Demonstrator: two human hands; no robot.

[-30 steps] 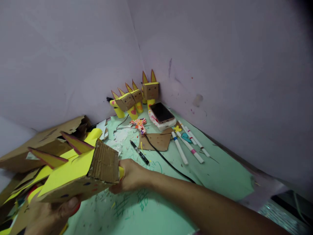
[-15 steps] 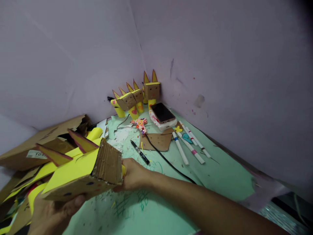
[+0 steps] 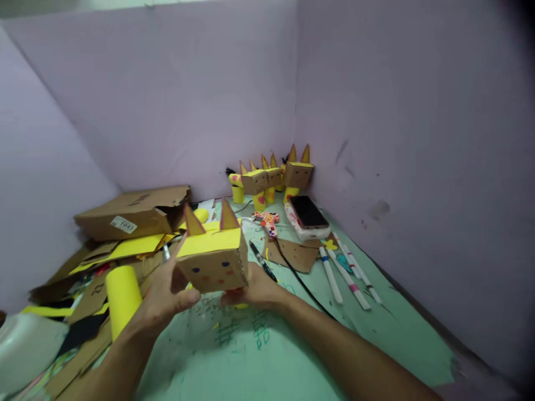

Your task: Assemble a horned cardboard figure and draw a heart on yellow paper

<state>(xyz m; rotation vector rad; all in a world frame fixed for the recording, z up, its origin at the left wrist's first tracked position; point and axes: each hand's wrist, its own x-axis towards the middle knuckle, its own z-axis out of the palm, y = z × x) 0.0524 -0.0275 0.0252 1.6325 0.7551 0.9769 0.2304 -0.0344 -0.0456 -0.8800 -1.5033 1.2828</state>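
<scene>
A cardboard animal figure [image 3: 217, 270] is held up over the table in front of me. Its box head has a yellow top, two pointed ears edged in dark red, and small dots drawn on the front. My left hand [image 3: 167, 292] grips the head's left side, thumb in front and low, fingers partly hidden behind. From the right, my right hand [image 3: 258, 287] is closed around the part under and behind the head, most of which the head hides. Beside my left forearm stands a yellow paper tube [image 3: 123, 295]. A black pen [image 3: 263, 262] lies just past my right hand.
Several similar animal figures [image 3: 297, 175] stand in the corner. A phone [image 3: 308, 211] rests on a white box. A glue gun [image 3: 267, 220] with black cord, a cardboard piece [image 3: 292, 253] and markers [image 3: 331, 275] lie right. Cardboard scraps and a carton [image 3: 134, 206] fill the left.
The view has swung left and up. The figure has turned so its dotted front faces me more squarely, and my left hand has come up along its left side.
</scene>
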